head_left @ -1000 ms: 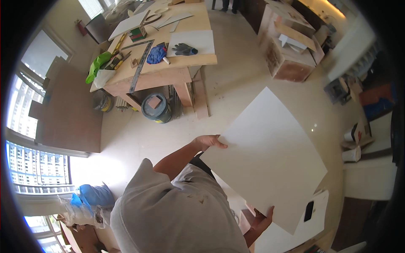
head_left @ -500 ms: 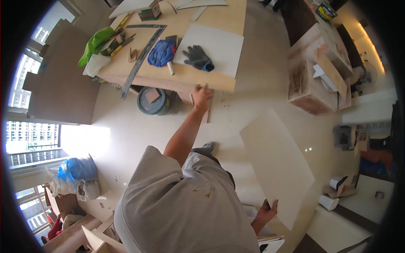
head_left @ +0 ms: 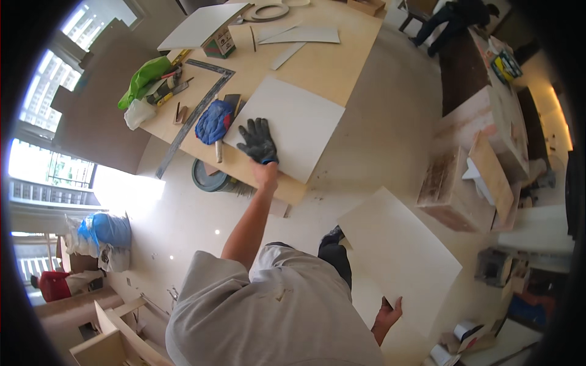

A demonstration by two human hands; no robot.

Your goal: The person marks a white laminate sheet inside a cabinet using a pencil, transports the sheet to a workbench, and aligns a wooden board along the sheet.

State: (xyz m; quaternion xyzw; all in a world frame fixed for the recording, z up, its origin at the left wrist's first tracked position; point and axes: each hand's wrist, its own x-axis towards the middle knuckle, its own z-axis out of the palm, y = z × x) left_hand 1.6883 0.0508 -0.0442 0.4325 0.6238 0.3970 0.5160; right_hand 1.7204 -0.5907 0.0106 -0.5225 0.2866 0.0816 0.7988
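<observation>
At the near edge of the worktable [head_left: 332, 58], my left hand [head_left: 264, 175] is closed at the blue-edged cuff of a dark grey work glove [head_left: 257, 139]. The glove's fingers point away from me, over a white board [head_left: 299, 122] on the tabletop. My fingertips are partly hidden by the cuff. Low on my right side, my right hand [head_left: 388, 315] grips the edge of a large white panel [head_left: 403, 256], its thumb on the face toward me. The panel hangs tilted beside my leg, above the floor.
Left of the board lie a blue cloth bundle [head_left: 213, 122], a metal square [head_left: 198, 100] and hand tools [head_left: 165, 91]. A lidded bucket [head_left: 210, 178] stands under the table's edge. Boxy wooden units [head_left: 455, 183] are at right; another person [head_left: 452, 24] bends at the far right.
My left hand has reached forward onto the glove, which has turned so its cuff faces me. The view has moved nearer the table; the panel stays in my right hand.
</observation>
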